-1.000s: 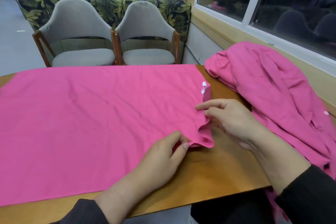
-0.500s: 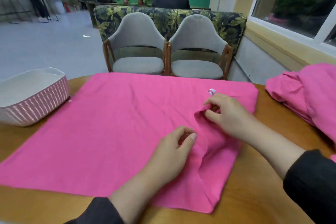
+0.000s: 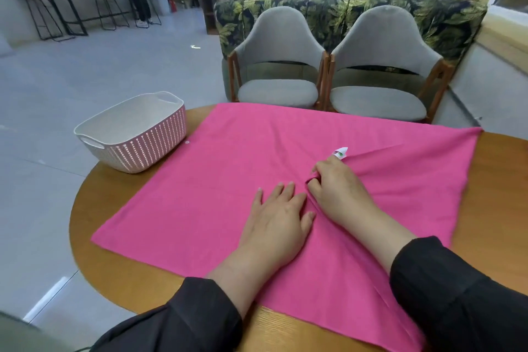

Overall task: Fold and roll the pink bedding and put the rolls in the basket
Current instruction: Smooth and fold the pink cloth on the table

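On the round wooden table [image 3: 120, 260] the pink bedding [image 3: 217, 180] lies spread flat. Left hand [image 3: 278, 221] rests on it with fingers straight, its grip holding nothing. Right hand [image 3: 335, 186], just beside, pinches a fold of the cloth in curled fingers, near a small white tag [image 3: 340, 152] whose print is unreadable. Far left stands the basket [image 3: 134, 134], apparently holding nothing.

Bedding [image 3: 228, 180] near corner is running off the frame bottom. Right hand [image 3: 338, 188] fingertips are hiding in a fold beside the tag [image 3: 340, 152]; tag print is too small to read.
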`<act>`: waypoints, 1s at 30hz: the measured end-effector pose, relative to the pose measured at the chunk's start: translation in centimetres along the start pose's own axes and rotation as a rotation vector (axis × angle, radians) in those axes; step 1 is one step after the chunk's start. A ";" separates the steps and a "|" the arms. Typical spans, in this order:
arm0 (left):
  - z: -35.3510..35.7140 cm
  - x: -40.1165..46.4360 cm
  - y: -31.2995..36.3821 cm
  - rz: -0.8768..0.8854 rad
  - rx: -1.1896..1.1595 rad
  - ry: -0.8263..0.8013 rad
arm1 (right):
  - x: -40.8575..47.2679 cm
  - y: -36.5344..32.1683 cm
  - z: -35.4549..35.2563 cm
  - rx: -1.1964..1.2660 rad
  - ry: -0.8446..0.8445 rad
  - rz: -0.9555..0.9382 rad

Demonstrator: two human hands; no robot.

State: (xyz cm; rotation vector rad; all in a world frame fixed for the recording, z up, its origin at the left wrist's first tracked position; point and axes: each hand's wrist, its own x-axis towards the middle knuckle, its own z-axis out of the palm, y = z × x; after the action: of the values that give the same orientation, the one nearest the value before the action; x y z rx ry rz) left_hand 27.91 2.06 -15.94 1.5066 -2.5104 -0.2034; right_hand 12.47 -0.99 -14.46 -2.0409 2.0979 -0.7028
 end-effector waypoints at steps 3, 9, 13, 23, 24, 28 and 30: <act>0.4 0.0 -0.4 0.000 -0.043 0.007 | -0.2 -0.2 2.1 -0.013 0.030 -0.039; -0.3 0.0 -2.2 -0.058 -0.222 0.157 | -0.6 0.9 2.8 0.020 0.137 -0.106; -1.7 -1.5 -6.5 -0.192 -0.047 0.206 | -0.8 0.8 2.9 0.042 0.158 -0.108; -8.1 -5.5 -18.9 -0.723 0.288 0.029 | -0.8 0.7 2.7 0.049 0.147 -0.084; -8.6 -5.6 -19.4 -0.728 0.295 0.009 | -0.9 0.7 2.6 0.047 0.146 -0.084; -10.5 -5.2 -19.1 -0.722 0.229 -0.185 | -0.8 0.8 2.7 0.050 0.153 -0.074; -11.1 -5.0 -18.3 -0.640 0.005 -0.188 | -0.8 0.8 2.8 0.058 0.153 -0.066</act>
State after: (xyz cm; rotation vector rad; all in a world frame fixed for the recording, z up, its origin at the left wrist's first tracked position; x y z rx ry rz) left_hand 48.58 -2.22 -9.75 2.3417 -2.0578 -0.4483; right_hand 12.95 -0.88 -17.44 -2.0948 2.0697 -0.9466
